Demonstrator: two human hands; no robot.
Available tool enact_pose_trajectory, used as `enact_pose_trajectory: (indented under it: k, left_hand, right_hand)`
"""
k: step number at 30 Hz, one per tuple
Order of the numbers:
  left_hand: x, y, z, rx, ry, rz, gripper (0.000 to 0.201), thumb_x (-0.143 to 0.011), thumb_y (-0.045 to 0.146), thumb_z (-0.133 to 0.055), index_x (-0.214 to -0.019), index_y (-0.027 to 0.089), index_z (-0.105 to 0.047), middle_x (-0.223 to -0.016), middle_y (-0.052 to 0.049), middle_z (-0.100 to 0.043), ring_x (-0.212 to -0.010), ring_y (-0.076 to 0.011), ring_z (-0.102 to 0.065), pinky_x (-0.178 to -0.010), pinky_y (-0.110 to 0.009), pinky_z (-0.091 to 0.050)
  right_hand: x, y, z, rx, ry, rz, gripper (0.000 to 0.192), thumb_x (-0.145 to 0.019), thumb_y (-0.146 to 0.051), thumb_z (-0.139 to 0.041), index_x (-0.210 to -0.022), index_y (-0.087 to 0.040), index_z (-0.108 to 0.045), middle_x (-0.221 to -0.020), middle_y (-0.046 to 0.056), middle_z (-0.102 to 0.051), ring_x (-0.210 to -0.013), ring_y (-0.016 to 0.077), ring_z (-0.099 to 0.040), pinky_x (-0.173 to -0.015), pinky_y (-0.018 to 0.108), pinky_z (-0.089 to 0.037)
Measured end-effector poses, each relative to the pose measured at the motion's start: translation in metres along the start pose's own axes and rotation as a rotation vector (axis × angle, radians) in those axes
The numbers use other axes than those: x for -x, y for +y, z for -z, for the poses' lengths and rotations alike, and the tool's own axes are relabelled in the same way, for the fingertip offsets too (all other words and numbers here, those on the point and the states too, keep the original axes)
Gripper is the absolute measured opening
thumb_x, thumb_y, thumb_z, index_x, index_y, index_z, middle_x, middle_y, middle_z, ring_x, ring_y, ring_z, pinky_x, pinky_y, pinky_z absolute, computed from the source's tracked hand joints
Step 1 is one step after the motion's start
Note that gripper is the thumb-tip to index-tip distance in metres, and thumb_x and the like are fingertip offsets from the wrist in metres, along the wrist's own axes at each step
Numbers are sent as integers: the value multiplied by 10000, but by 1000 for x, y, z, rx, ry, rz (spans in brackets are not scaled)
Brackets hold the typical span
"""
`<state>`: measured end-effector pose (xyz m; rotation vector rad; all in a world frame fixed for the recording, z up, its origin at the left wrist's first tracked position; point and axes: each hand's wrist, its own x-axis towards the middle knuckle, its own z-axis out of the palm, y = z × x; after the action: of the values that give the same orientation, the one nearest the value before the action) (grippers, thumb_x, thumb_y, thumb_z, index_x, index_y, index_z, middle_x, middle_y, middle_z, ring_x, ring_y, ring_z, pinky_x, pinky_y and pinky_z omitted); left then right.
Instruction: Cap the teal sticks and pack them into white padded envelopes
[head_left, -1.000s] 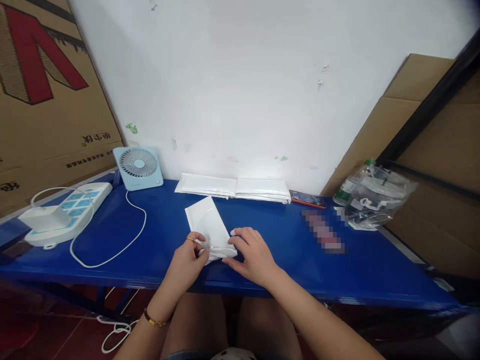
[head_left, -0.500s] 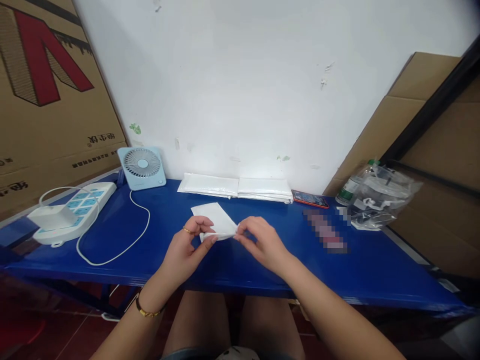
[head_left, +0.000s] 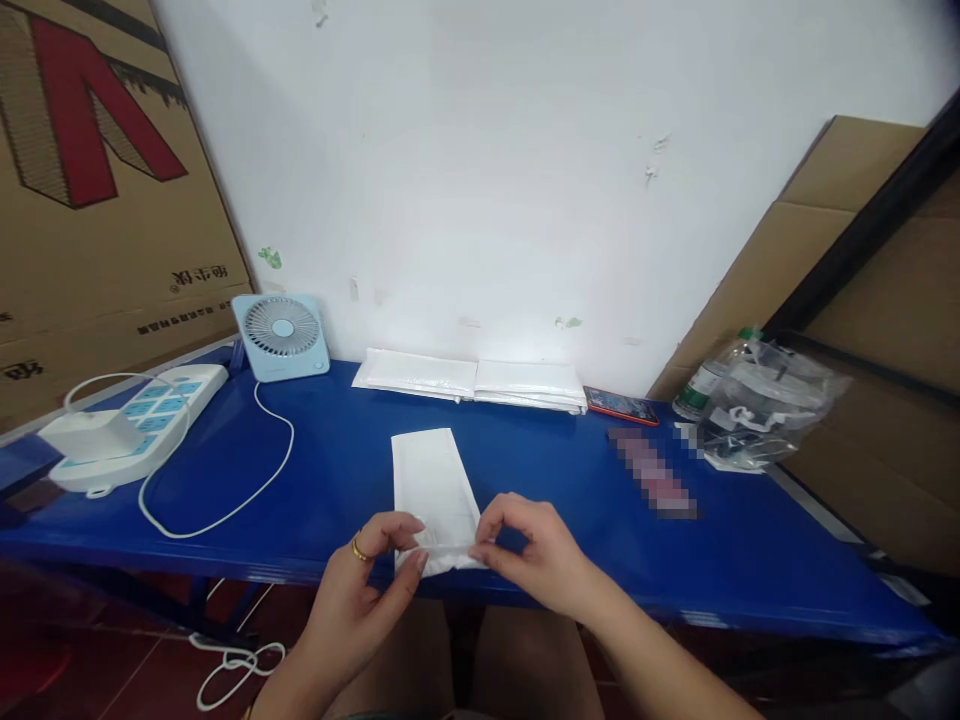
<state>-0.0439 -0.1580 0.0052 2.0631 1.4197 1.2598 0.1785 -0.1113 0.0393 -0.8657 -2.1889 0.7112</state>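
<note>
A white padded envelope [head_left: 433,470] lies lengthwise near the front edge of the blue table, its near end between my hands. My left hand [head_left: 375,575], with a ring on one finger, pinches the near left corner between thumb and fingertips. At the near right corner, my right hand [head_left: 529,550] pinches the edge with thumb and forefinger. A thin folded strip runs along that near end; whether it is a flap or a liner I cannot tell. Similar white envelopes [head_left: 529,378] lie in two flat stacks along the wall.
A light-blue fan [head_left: 283,335] stands at the back left, its cable running towards a white power strip [head_left: 161,420]. Back right are a phone [head_left: 621,406], a blurred-out item [head_left: 652,472], a bottle [head_left: 694,390] and a clear plastic bag [head_left: 772,400]. Cardboard [head_left: 112,250] stands left.
Both hands have drawn the envelope down towards me, to the table's front edge. It now lies flatter and straighter, with more of its face showing. The view has shifted slightly.
</note>
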Motion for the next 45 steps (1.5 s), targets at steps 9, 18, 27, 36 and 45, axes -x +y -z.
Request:
enact_pose_trajectory:
  k: [9, 18, 27, 36, 45]
  left_hand:
    - [33, -21, 1, -70, -299, -246, 185, -790, 302, -584, -969, 254, -586, -830, -12, -646, -968, -200, -576, -847, -344, -446]
    - [-4, -3, -2, -416, -312, -260, 299, -708, 177, -612, -999, 241, -602, -1044, -42, -634, -1051, -228, -555, -868, -346, -449]
    - [-47, 21, -4, -502, -285, -90, 196, -801, 238, -496, -917, 233, -654, -852, -24, -702, -715, -173, -651, -612, -244, -436]
    - [-69, 24, -2, -416, -259, 16, 180, -786, 255, -506, -867, 242, -666, -794, -10, -699, -709, -172, -637, -618, -245, -431]
    - [-60, 24, -15, -491, -308, -165, 158, -824, 238, -498, -866, 245, -651, -845, -14, -681, -729, -170, -642, -603, -235, -428]
  right_hand:
    - [28, 17, -16, -70, -114, -54, 96, -840, -188, -528, -900, -201, -602, -815, 13, -623, -778, 126, -561, -710, 247, -421]
    - [26, 9, -25, 75, -72, -138, 308, -654, -205, -720, -935, -225, -596, -828, -11, -569, -659, 108, -516, -588, 217, -419]
    - [27, 27, -22, 426, 185, 380, 164, -808, -225, -625, -965, -192, -591, -847, 40, -650, -731, 135, -589, -632, 255, -438]
    - [17, 24, 3, 668, 189, 533, 216, -842, -149, -564, -1056, -171, -561, -797, 49, -645, -660, 128, -551, -564, 279, -401]
    - [8, 22, -7, 784, 214, 505, 88, -863, -149, -529, -877, -187, -607, -703, 15, -612, -598, 114, -501, -535, 296, -311]
